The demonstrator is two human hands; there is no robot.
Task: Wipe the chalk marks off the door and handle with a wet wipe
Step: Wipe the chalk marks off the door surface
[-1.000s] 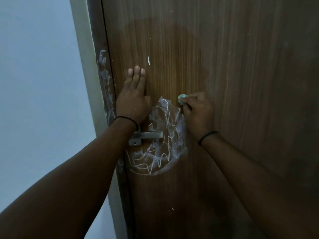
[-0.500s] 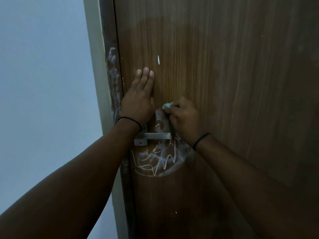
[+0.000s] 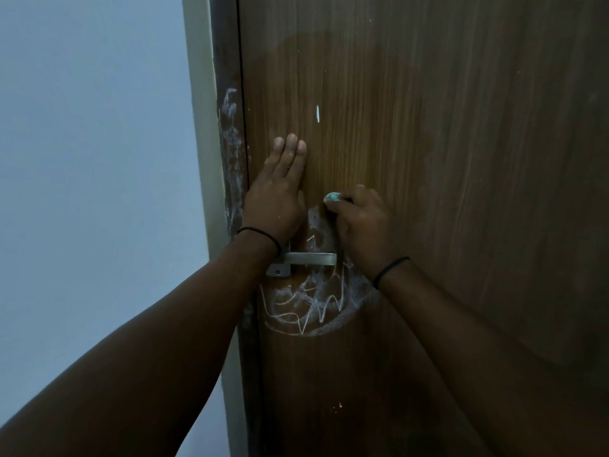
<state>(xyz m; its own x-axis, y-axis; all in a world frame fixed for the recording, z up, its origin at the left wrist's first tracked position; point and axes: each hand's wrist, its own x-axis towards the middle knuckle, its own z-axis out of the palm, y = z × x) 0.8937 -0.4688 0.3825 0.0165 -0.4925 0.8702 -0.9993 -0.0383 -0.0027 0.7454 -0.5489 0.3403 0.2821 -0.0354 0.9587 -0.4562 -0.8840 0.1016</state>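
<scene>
Right hand (image 3: 361, 222) pinches our balled wet wipe (image 3: 332, 197) against the door (image 3: 461, 159), above the handle (image 3: 311, 258) and chalk marks (image 3: 306, 305). Left hand (image 3: 278, 196) lies flat, empty. Wipe looks soft, limp; we'd keep it bunched at the fingertips.

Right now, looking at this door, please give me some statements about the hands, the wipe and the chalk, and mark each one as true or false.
1. The left hand lies flat against the door, fingers together. True.
2. The right hand holds the wet wipe below the handle. False: the wipe is above the handle.
3. Chalk marks remain under the handle. True.
4. The door frame edge is free of chalk. False: white smears run down it.
5. The left hand grips the handle. False: it rests on the door above the handle.
</scene>
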